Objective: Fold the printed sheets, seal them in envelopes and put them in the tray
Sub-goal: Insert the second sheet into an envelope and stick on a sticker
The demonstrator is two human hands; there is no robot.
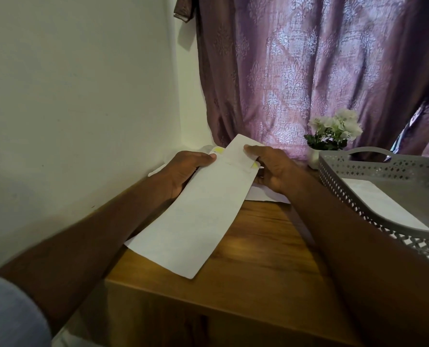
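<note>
A long white envelope (196, 216) slants over the wooden table, its open end at the far side. A folded white sheet (238, 151) sticks out of that mouth. My left hand (186, 169) grips the envelope's far left edge, thumb on top. My right hand (271, 169) holds the far right corner, its thumb pressing on the folded sheet. A yellow strip (218, 149) shows at the envelope's flap, beside my left thumb. The grey perforated tray (338, 186) stands at the right with one white envelope (381, 204) lying in it.
More white paper (266, 195) lies on the table under my hands. A small white pot of white flowers (333, 132) stands behind the tray. A purple curtain (308, 71) hangs at the back and a white wall is at the left. The wooden table's front edge (208, 291) is near me.
</note>
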